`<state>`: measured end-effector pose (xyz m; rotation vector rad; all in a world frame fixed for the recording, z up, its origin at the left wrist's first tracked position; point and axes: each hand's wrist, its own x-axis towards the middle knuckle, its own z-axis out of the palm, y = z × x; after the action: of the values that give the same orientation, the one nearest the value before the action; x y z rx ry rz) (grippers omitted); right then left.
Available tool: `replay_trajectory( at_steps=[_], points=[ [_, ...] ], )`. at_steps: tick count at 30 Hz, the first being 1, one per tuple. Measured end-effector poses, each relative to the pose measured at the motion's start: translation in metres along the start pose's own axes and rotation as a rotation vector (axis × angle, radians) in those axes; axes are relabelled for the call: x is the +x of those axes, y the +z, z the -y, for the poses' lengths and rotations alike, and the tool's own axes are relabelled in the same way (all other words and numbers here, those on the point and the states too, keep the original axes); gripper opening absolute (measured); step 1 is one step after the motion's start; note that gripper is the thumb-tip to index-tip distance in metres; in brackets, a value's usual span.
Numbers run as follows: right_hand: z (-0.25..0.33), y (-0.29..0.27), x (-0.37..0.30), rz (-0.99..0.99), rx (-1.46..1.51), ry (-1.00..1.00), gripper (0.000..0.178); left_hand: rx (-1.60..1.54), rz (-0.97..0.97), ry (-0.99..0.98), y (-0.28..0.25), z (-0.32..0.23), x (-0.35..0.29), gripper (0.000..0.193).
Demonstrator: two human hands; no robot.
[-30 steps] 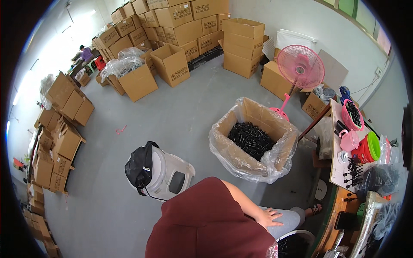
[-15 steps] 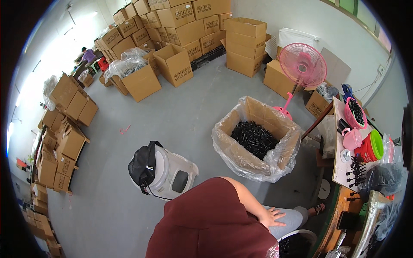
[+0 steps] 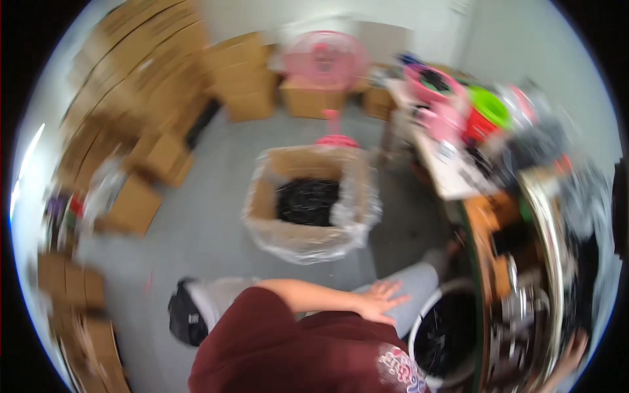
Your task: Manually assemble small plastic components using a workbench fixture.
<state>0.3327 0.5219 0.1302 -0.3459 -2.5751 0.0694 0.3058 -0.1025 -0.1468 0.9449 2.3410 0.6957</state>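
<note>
My left hand (image 3: 382,301) lies on my grey-trousered leg (image 3: 422,278), its fingers spread, with nothing in it. At the far right, my right hand (image 3: 575,348) is up beside the workbench (image 3: 481,242), close to dark material behind a shiny bent strip (image 3: 550,255). Its fingers are blurred, so I cannot make out their shape or any hold. Between my leg and the bench stands a white round tub (image 3: 419,327) with black pieces inside. On the bench is a metal device (image 3: 524,301), smeared by motion.
Ahead stands a plastic-lined carton (image 3: 262,216) of small black parts. A pink fan (image 3: 324,62) is behind it. The side table (image 3: 452,187) holds a pink basket (image 3: 419,85) and a red-green bucket (image 3: 485,118). A grey-white bin (image 3: 226,295) stands left; stacked cartons (image 3: 144,65) line the back.
The view has swung right, bringing the bench, the tub and my right hand further into sight. My left hand stays on my leg.
</note>
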Motion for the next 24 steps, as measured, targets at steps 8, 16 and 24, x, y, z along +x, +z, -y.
replay_trajectory(
  at_steps=[8,16,24],
  points=[
    [0.117,-0.018,-0.017,-0.608,0.285,0.001,0.009,0.09,-0.028,0.053,-0.019,-0.004,0.01,0.086],
    [0.169,-0.029,-0.076,-0.713,1.275,0.299,0.014,-0.011,-0.212,0.38,-0.035,-0.086,0.073,0.06],
    [0.234,-0.009,-0.171,-0.267,1.944,0.605,0.009,-0.554,-0.09,0.732,-0.103,-0.223,0.097,0.068]
  ],
)
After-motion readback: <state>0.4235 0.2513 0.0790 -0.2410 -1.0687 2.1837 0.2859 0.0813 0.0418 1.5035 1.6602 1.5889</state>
